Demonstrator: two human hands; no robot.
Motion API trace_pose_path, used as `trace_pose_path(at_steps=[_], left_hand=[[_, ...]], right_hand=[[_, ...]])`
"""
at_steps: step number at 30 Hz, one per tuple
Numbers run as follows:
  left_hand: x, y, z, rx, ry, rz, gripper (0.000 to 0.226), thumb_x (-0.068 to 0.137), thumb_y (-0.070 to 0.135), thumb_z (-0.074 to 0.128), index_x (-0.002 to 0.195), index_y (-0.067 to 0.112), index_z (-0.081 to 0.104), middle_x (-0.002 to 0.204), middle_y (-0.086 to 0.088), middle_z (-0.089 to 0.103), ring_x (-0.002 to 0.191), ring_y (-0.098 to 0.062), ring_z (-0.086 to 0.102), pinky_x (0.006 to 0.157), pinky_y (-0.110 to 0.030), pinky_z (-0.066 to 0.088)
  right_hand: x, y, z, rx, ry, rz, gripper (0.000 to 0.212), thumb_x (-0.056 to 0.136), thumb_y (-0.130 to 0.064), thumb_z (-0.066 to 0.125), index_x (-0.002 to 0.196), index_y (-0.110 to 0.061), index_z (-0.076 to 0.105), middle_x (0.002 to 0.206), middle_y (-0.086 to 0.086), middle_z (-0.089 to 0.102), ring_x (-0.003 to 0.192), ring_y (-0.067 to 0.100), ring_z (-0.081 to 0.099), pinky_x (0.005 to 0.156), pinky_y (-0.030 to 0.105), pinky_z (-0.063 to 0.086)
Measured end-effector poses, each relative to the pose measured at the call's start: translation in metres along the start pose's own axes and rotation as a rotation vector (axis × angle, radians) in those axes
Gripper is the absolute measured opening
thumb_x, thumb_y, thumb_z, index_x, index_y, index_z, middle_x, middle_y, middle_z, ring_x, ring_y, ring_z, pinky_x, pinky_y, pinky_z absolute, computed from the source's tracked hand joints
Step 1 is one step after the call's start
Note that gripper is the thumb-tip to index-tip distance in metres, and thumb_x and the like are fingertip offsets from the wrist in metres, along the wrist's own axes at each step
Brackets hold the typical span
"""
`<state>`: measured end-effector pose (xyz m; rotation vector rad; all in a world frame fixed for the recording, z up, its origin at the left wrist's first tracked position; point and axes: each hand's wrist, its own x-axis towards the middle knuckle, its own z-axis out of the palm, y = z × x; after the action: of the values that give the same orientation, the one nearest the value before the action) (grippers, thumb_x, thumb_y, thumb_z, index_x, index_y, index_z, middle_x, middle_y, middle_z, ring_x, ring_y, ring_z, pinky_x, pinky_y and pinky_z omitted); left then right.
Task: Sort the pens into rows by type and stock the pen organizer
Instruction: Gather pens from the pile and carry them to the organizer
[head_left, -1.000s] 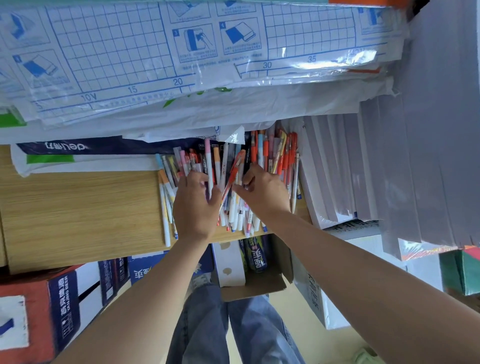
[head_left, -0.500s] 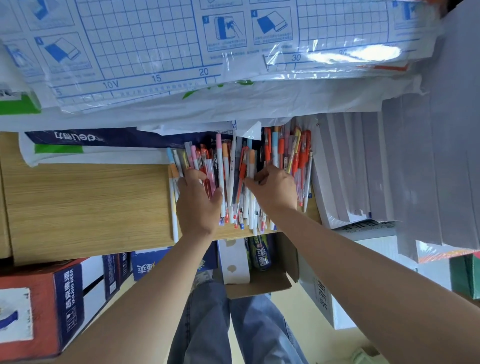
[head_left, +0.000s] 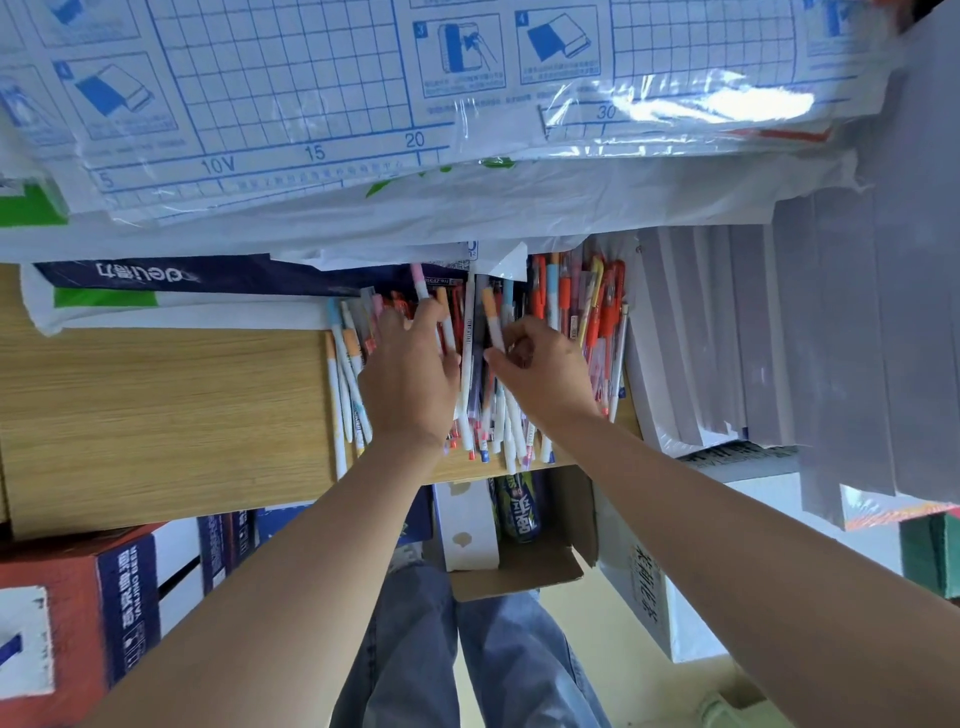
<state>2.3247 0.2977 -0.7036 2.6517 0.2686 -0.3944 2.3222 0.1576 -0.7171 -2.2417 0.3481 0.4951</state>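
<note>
your right hand fingers pinch orange-capped pen below cap; left hand fingers spread on pen pile. pens light, stiff, slick, likely roll: grip barrel.

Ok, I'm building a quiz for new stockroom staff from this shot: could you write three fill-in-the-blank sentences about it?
1. The right hand pinches a white pen with an ______ cap.
2. The pile of pens lies on a ______ shelf.
3. Below the shelf, a can sits in a ______ box.

Missing words: orange; wooden; cardboard.
</note>
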Motion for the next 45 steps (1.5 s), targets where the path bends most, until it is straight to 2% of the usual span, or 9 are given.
trace_pose_path(at_steps=[9, 18, 23, 26, 28, 32, 37, 41, 45], left_hand=[[0.008, -0.003, 0.009, -0.096, -0.011, -0.183, 0.021, 0.083, 0.033, 0.072, 0.098, 0.019, 0.065, 0.112, -0.007, 0.055, 0.088, -0.027, 0.063, 0.064, -0.03, 0.045], [0.012, 0.008, 0.014, -0.086, -0.046, -0.268, 0.025, 0.088, 0.037, 0.066, 0.101, 0.016, 0.07, 0.123, -0.009, 0.05, 0.087, -0.027, 0.063, 0.068, -0.033, 0.046], [0.016, 0.006, 0.02, -0.088, -0.047, -0.239, 0.026, 0.09, 0.038, 0.06, 0.096, 0.015, 0.069, 0.112, -0.008, 0.056, 0.07, -0.015, 0.049, 0.047, -0.02, 0.025], [0.011, 0.004, 0.014, -0.214, 0.023, -0.201, 0.027, 0.091, 0.033, 0.055, 0.094, 0.007, 0.063, 0.109, -0.009, 0.05, 0.071, -0.018, 0.047, 0.055, -0.026, 0.035], [0.003, 0.0, 0.005, -0.365, 0.084, -0.157, 0.018, 0.094, 0.025, 0.048, 0.094, 0.008, 0.052, 0.096, -0.007, 0.051, 0.073, -0.019, 0.049, 0.058, -0.025, 0.039], [-0.011, -0.022, -0.013, -0.48, 0.21, -0.208, 0.009, 0.102, 0.016, 0.033, 0.097, 0.01, 0.038, 0.065, -0.002, 0.048, 0.051, -0.018, 0.047, 0.042, -0.017, 0.028], [-0.021, -0.076, -0.018, -0.275, 0.22, -0.399, 0.023, 0.101, 0.017, 0.036, 0.112, -0.001, 0.044, 0.075, -0.007, 0.054, 0.062, -0.029, 0.051, 0.055, -0.031, 0.03], [-0.028, -0.115, -0.013, -0.167, 0.071, -0.515, 0.028, 0.093, 0.021, 0.054, 0.116, 0.005, 0.052, 0.108, -0.015, 0.058, 0.088, -0.033, 0.057, 0.067, -0.031, 0.033], [-0.028, -0.136, -0.003, -0.12, -0.028, -0.471, 0.029, 0.09, 0.031, 0.06, 0.106, 0.007, 0.057, 0.102, -0.014, 0.062, 0.092, -0.033, 0.059, 0.067, -0.031, 0.034]], right_hand=[[-0.001, 0.006, -0.002, 0.042, 0.028, -0.026, 0.01, 0.088, -0.021, 0.063, 0.087, -0.012, 0.058, 0.063, -0.004, 0.053, 0.055, 0.009, 0.047, 0.052, 0.023, 0.043], [-0.004, 0.011, -0.002, 0.078, 0.031, -0.016, 0.012, 0.088, -0.019, 0.063, 0.086, -0.009, 0.057, 0.064, -0.005, 0.05, 0.058, 0.008, 0.045, 0.056, 0.023, 0.041], [-0.005, 0.008, -0.003, 0.097, 0.02, 0.005, 0.013, 0.089, -0.02, 0.063, 0.086, -0.008, 0.057, 0.066, -0.001, 0.052, 0.058, 0.011, 0.046, 0.057, 0.025, 0.041], [-0.007, 0.005, -0.003, 0.1, 0.03, -0.011, 0.012, 0.09, -0.02, 0.061, 0.087, -0.009, 0.057, 0.067, -0.003, 0.052, 0.058, 0.01, 0.046, 0.057, 0.023, 0.041], [-0.008, 0.002, -0.001, 0.094, 0.024, -0.024, 0.011, 0.091, -0.021, 0.06, 0.089, -0.011, 0.057, 0.066, -0.005, 0.051, 0.057, 0.009, 0.044, 0.055, 0.022, 0.039], [-0.013, -0.011, 0.011, 0.078, -0.016, -0.054, 0.012, 0.093, -0.023, 0.058, 0.09, -0.011, 0.056, 0.065, -0.006, 0.049, 0.053, 0.009, 0.042, 0.051, 0.022, 0.038], [-0.023, -0.032, 0.039, 0.081, -0.105, -0.114, 0.01, 0.092, -0.02, 0.059, 0.092, -0.01, 0.057, 0.064, -0.007, 0.048, 0.053, 0.007, 0.043, 0.053, 0.02, 0.039], [-0.031, -0.046, 0.067, 0.034, -0.182, -0.18, 0.014, 0.091, -0.024, 0.061, 0.092, -0.011, 0.058, 0.071, -0.007, 0.057, 0.061, 0.009, 0.053, 0.056, 0.025, 0.045], [-0.033, -0.051, 0.09, -0.026, -0.155, -0.174, 0.014, 0.09, -0.026, 0.06, 0.095, -0.012, 0.058, 0.07, -0.008, 0.056, 0.064, 0.013, 0.055, 0.057, 0.029, 0.046]])
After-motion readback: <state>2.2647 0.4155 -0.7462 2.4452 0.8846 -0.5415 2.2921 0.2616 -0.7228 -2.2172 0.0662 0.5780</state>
